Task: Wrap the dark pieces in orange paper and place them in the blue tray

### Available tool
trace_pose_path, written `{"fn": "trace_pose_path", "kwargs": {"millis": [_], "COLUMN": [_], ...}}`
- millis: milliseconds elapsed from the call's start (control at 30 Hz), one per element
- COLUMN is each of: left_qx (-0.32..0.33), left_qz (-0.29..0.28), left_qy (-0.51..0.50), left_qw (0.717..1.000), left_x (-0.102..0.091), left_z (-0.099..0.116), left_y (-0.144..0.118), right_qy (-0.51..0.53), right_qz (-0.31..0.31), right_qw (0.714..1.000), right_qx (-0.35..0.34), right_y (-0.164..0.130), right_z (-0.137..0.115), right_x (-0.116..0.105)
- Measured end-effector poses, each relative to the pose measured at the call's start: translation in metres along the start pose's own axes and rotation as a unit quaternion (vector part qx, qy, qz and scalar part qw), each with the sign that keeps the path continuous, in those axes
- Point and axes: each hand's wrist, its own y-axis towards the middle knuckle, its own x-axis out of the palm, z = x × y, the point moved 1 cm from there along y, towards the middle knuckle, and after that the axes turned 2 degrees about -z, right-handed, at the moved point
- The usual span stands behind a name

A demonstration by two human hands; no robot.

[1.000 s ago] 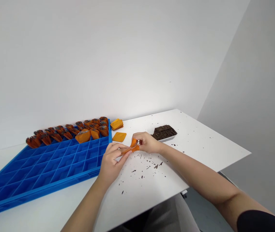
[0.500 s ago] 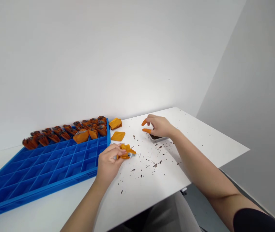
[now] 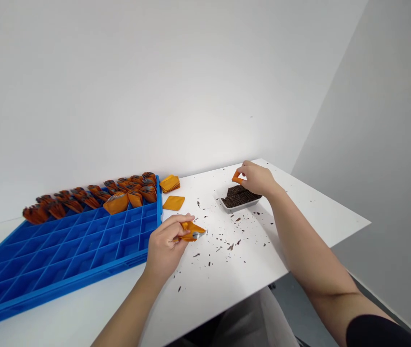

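On my left, the blue divided tray (image 3: 61, 290) bore filled orange packets (image 3: 116, 203) in its rear compartments. Beside it, my left hand (image 3: 165, 246) pinched an orange pouch (image 3: 193, 232) above the white table (image 3: 223, 284). Farther right, dark strips (image 3: 240, 199) filled a dish (image 3: 239, 208); above it my right hand (image 3: 259, 179) curled, whether tips met I couldn't tell.

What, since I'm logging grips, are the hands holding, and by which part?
Left hand: an orange pouch, by the end farther from its silvery edge. Right hand, near the tray: cannot tell whether it holds anything.
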Motion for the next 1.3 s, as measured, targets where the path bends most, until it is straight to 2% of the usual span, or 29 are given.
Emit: {"fn": "trace_pose_path", "kwargs": {"millis": [167, 333, 467, 667, 867, 1100, 1200, 1267, 1300], "left_qx": [-0.020, -0.051, -0.075, -0.075, -0.121, -0.224, -0.270, -0.295, -0.307], "left_qz": [-0.020, -0.014, -0.005, -0.014, -0.011, -0.006, -0.005, -0.005, -0.004], "left_qy": [-0.023, -0.024, -0.022, -0.024, -0.031, -0.117, -0.172, -0.204, -0.218], "left_qw": [0.999, 0.998, 0.997, 0.997, 0.992, 0.968, 0.947, 0.933, 0.926], "left_x": [0.003, 0.003, 0.003, 0.005, 0.007, 0.010, 0.013, 0.015, 0.016], "left_z": [-0.001, -0.001, 0.001, 0.002, -0.003, 0.000, 0.002, 0.002, 0.002], "left_y": [0.000, 0.000, -0.001, 0.000, -0.003, -0.005, -0.004, -0.004, -0.004], "right_qy": [-0.048, -0.091, -0.101, -0.108, -0.124, -0.074, 0.014, 0.117, 0.179], "right_qz": [-0.056, -0.114, -0.123, -0.116, -0.115, -0.064, -0.030, -0.009, -0.002], "right_qw": [0.997, 0.987, 0.980, 0.971, 0.974, 0.988, 0.996, 0.993, 0.983], "right_qx": [0.026, 0.065, 0.118, 0.178, 0.150, 0.122, 0.085, 0.010, -0.040], "right_y": [0.000, -0.001, 0.002, 0.004, 0.000, -0.001, -0.001, -0.003, -0.005], "right_z": [0.001, -0.008, -0.015, -0.032, -0.048, -0.042, -0.040, -0.044, -0.049], "right_x": [0.000, 0.009, 0.018, 0.022, 0.022, 0.021, 0.014, 0.007, 0.004]}}
